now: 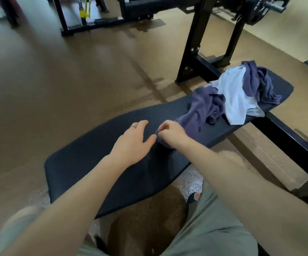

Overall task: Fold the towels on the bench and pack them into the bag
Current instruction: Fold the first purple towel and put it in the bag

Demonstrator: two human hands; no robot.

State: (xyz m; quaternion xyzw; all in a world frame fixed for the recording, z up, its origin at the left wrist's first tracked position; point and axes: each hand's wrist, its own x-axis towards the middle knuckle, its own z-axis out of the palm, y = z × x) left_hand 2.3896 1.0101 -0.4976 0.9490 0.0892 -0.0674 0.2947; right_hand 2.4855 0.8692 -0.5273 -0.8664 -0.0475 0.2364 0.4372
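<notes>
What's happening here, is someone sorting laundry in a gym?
A person at a padded bench pinches a corner of a purple towel with the right hand. The left hand lies open on the pad beside it. More towels, pale blue and purple, sit crumpled at the far end. No bag shows.

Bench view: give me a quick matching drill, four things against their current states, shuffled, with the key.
Things:
1. left hand
2. right hand
3. white towel
4. near purple towel

States:
A. crumpled in the pile at the bench's far end
B. open, flat on the bench pad
C. fingers pinching a purple corner
D. stretched from the pile toward the hands

Pairs: 1-B, 2-C, 3-A, 4-D
</notes>
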